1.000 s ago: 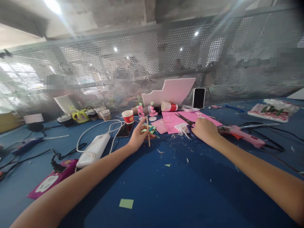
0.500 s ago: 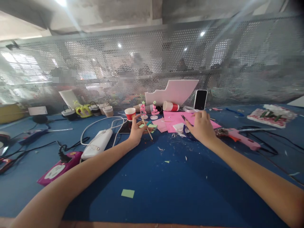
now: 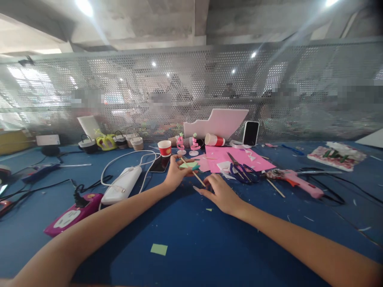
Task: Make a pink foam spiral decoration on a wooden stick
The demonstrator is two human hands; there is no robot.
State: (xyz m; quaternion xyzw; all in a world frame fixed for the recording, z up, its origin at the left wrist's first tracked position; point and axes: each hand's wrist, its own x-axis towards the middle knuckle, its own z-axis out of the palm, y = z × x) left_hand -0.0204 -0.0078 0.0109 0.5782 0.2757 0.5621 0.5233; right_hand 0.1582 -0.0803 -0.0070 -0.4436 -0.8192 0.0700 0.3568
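Note:
My left hand (image 3: pixel 174 174) pinches a thin wooden stick (image 3: pixel 194 174) that slants down to the right, just over a small green paper piece (image 3: pixel 189 164). My right hand (image 3: pixel 220 194) lies low over the blue table with its fingers stretched out toward the stick's lower end, holding nothing. The blue-handled scissors (image 3: pixel 241 170) rest on the table beside the pink paper sheet (image 3: pixel 239 158), apart from both hands.
A pink glue gun (image 3: pixel 296 181) lies at the right with its cables. A white power bank (image 3: pixel 121 186), a phone (image 3: pixel 160 163), a red paper cup (image 3: pixel 164 148) and a purple socket strip (image 3: pixel 73 213) sit at the left. Paper scraps litter the blue table (image 3: pixel 191 243). A perforated metal screen runs behind.
My right hand has left the scissors by the pink paper and moved left and nearer, toward the stick. My left hand has tilted the stick from upright to slanting.

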